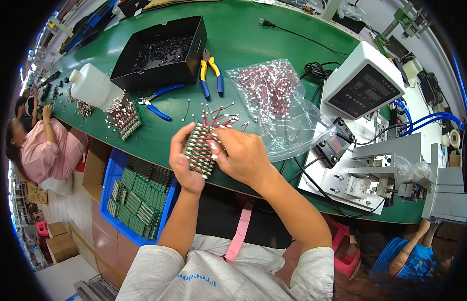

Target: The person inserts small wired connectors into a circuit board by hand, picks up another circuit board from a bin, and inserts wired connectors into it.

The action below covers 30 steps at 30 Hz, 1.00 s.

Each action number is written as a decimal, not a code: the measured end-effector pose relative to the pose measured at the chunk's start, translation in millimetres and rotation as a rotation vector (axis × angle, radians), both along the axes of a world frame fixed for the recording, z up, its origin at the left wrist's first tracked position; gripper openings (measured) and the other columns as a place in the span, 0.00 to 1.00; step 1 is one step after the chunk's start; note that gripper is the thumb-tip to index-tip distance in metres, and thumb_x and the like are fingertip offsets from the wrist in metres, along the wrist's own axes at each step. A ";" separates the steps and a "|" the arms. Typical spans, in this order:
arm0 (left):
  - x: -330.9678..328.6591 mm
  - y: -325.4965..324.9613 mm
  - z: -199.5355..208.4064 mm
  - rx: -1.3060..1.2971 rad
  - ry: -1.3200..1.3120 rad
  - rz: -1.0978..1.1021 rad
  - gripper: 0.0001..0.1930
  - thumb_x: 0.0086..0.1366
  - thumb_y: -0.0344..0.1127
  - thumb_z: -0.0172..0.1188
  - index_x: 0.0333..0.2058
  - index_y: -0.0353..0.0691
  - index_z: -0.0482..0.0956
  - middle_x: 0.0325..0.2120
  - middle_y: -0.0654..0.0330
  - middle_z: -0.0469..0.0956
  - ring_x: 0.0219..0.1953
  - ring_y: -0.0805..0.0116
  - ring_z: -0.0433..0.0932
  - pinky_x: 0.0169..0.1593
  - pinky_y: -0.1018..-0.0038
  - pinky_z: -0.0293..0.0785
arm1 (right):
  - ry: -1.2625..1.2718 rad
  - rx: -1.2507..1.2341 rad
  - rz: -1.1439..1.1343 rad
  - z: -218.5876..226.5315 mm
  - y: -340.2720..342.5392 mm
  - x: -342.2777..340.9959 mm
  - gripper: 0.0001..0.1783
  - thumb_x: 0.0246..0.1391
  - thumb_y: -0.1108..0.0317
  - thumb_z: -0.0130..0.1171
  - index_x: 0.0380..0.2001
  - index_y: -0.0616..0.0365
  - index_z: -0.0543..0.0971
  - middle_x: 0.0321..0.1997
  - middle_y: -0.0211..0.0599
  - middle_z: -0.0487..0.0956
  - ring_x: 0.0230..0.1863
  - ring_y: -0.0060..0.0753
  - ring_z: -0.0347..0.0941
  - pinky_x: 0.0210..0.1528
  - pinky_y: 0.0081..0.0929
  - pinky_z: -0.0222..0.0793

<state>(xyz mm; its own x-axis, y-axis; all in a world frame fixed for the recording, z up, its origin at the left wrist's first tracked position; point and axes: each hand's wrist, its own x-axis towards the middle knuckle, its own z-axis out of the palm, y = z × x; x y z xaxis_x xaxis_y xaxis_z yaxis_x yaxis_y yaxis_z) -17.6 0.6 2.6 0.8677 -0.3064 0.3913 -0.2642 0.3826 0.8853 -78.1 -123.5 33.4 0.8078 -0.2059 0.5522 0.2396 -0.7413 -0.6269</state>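
My left hand [183, 163] grips a panel of small circuit boards [199, 148] by its edges, tilted above the table's front edge. Rows of metallic parts cover it, and red wires with white plugs stick out at its far end. My right hand [243, 153] is closed over the panel's right side, thumb and fingertips pinching a thin red wire with a white plug [213, 145]; the fingers partly hide it. A second wired panel [123, 119] rests on the table to the left. Loose wires [187, 109] lie just beyond my hands.
Beyond are blue-handled cutters [159, 103], yellow-blue pliers [211, 75], a black box [158, 78] of small dark parts and a white bottle [93, 86]. A clear bag [273, 95] of wires and a white machine [364, 80] stand right. A blue crate [109, 208] holds green boards. Other people sit nearby.
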 end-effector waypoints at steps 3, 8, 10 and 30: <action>6.5 2.6 -0.6 -0.179 0.230 -0.068 0.36 0.64 0.60 0.39 0.56 0.32 0.63 0.50 0.47 0.69 0.50 0.53 0.70 0.56 0.60 0.64 | 0.114 0.022 -0.046 6.0 -0.1 -2.9 0.09 0.45 0.74 0.59 0.32 0.59 0.74 0.30 0.36 0.78 0.22 0.38 0.72 0.25 0.30 0.66; 23.3 9.2 4.3 -0.431 0.487 -0.220 0.34 0.63 0.55 0.43 0.59 0.34 0.59 0.50 0.44 0.68 0.49 0.53 0.72 0.55 0.59 0.68 | 0.200 0.051 -0.128 5.2 -2.5 0.0 0.08 0.48 0.75 0.56 0.35 0.60 0.74 0.31 0.37 0.77 0.23 0.41 0.71 0.26 0.31 0.66; 27.8 11.6 2.8 -0.489 0.529 -0.270 0.35 0.62 0.55 0.44 0.60 0.35 0.57 0.51 0.43 0.67 0.49 0.53 0.72 0.54 0.59 0.69 | 0.202 0.049 -0.125 0.3 -3.4 1.2 0.10 0.48 0.76 0.54 0.36 0.60 0.73 0.31 0.38 0.76 0.23 0.41 0.71 0.26 0.32 0.66; 43.4 27.0 -4.7 -0.619 0.502 -0.501 0.41 0.56 0.54 0.49 0.63 0.33 0.53 0.51 0.42 0.67 0.44 0.58 0.71 0.51 0.66 0.68 | 0.006 0.085 0.048 -11.3 -15.6 10.6 0.19 0.47 0.81 0.51 0.45 0.61 0.72 0.32 0.40 0.74 0.32 0.45 0.70 0.36 0.37 0.68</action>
